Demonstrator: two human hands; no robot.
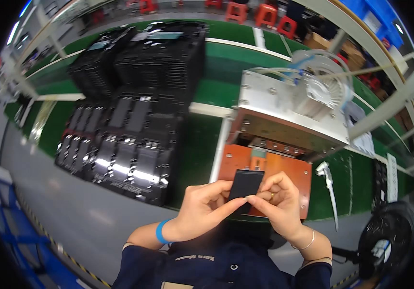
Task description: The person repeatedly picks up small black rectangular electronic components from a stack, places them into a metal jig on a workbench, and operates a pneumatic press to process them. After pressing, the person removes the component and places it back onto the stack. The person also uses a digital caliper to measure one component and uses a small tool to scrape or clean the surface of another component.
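Note:
Between both hands I hold a flat black rectangular panel point(246, 185), like a small display module, with a thin tab at its far edge. My left hand point(208, 208) pinches its left side, thumb at the near edge. On the right side my right hand point(278, 200) grips it, thumb tip close to the other thumb. The panel is just above the orange plate point(231, 163) of a metal press fixture point(284, 108). A small greenish block point(259, 154) sits in that plate beyond the panel. Whether the panel touches the plate, I cannot tell.
Black trays point(137, 123) of similar panels lie at left, with tall stacks of black trays point(161, 62) behind. Right of the fixture, a white-headed tool point(329, 185) lies on the green mat point(356, 188). A black fan point(389, 236) stands near right; a metal frame post point(385, 108) slants past the fixture.

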